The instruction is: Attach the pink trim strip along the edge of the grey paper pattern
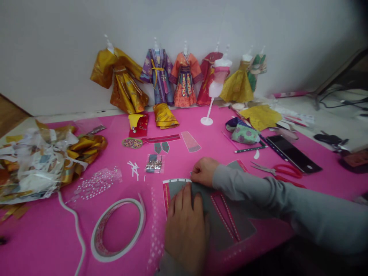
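Observation:
A grey paper pattern piece (222, 220) with red and white trim lies on the pink mat (51, 237) near the front edge. My left hand (185, 226) rests flat on its left part, fingers pressed down. My right hand (204, 172) reaches across from the right in a grey sleeve, fingers curled and pinching the paper's upper edge. A roll of double-sided tape (117, 229) lies just left of my left hand.
Several dressed paper-doll mannequins (185, 76) stand along the wall, plus a white one (215, 88) on a stand. Paper scraps (37, 161) pile at left. Red scissors (280, 172) and a black phone (293, 153) lie at right. Small bead packets (154, 163) sit mid-mat.

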